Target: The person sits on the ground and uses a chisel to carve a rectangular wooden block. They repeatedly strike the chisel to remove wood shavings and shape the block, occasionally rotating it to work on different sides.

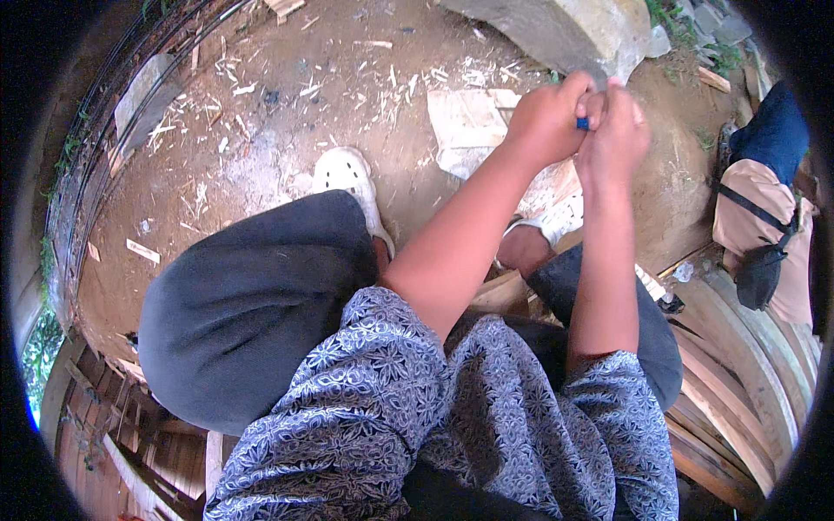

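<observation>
1. Both hands meet well out in front of the seated person, above the dirt ground (261, 165). The left hand (547, 117) and the right hand (615, 139) are pressed together, fingers curled shut around a small blue object (582, 123) of which only a sliver shows between the thumbs. What the object is cannot be told.

2. The grip is narrow and tight on both sides. To work well like this, I judge the blue object should stay pinched between both thumbs, wrists close, so that it cannot slip or twist.

3. Both forearms stretch far forward. Resting the elbows nearer the knees would likely steady the hands.

4. Just beyond the knuckles stands a large grey stone (565, 30), by the far edge of the ground. The hands look close to its lower corner; whether they touch it cannot be told.

5. Under the hands lies a pale flat slab (465, 130), and around it scattered wood chips (217, 113) cover the ground. Anything dropped there would be hard to find, so a firm hold matters.

6. A white shoe (347, 174) rests on the ground to the left of the arms, beyond the dark trouser knee (252, 295).

7. At the right edge another person (764, 200) sits on curved wooden boards (738, 382), well apart from the hands.
</observation>
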The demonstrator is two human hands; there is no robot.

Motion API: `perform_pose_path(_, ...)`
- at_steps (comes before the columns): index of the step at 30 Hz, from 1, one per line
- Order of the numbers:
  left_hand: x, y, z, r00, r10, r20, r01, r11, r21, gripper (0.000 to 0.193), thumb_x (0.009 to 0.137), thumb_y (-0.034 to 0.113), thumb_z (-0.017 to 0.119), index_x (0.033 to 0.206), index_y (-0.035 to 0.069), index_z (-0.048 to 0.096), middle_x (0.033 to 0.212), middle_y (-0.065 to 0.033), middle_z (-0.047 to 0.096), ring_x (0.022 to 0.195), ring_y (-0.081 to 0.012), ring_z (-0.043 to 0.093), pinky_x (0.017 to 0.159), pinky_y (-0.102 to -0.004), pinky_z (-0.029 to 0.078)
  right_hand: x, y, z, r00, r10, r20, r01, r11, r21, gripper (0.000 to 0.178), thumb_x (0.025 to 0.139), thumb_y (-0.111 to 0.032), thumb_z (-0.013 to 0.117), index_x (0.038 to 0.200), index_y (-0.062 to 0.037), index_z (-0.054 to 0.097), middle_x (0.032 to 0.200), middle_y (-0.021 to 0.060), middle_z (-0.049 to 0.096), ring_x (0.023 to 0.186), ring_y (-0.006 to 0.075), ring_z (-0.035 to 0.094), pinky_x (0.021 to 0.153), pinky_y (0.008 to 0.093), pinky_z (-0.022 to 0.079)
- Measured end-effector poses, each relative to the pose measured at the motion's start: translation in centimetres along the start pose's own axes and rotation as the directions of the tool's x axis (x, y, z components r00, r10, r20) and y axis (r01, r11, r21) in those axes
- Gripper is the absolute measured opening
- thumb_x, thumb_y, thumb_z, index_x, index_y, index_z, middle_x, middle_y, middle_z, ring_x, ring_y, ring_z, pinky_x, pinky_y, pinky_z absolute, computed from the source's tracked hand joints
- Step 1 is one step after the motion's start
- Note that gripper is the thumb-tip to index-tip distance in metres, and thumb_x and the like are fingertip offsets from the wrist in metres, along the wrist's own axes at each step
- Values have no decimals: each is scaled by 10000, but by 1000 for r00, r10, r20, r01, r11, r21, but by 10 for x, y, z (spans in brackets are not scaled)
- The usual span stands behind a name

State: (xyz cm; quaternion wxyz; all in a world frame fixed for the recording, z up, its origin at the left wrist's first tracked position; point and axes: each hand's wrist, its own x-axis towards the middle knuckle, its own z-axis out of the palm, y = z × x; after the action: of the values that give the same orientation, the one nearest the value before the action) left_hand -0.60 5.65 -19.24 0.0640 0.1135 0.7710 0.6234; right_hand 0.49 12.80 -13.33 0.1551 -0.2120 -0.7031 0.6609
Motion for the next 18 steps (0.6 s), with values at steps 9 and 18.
perform_pose_path(9, 8, -18, -7, 998, 35, 49, -34, 999, -29, 231, 797, 130, 687, 992, 129, 562, 798, -145, 684, 808, -395, 677, 690, -485, 527, 1, 17, 13, 995, 94, -43, -89, 991, 97, 370, 973, -138, 560, 615, -51, 518, 577, 13, 511, 574, 110, 491, 579, 279, 393)
perform_pose_path(18, 14, 30, 2, 998, 31, 57, -32, 999, 16, 345, 740, 111, 732, 1046, 131, 574, 810, -182, 685, 830, -420, 676, 703, -513, 536, 6, -32, -5, 992, 87, -94, -72, 985, 155, 408, 989, -188, 564, 604, -85, 475, 561, 24, 481, 565, 141, 495, 577, 303, 389)
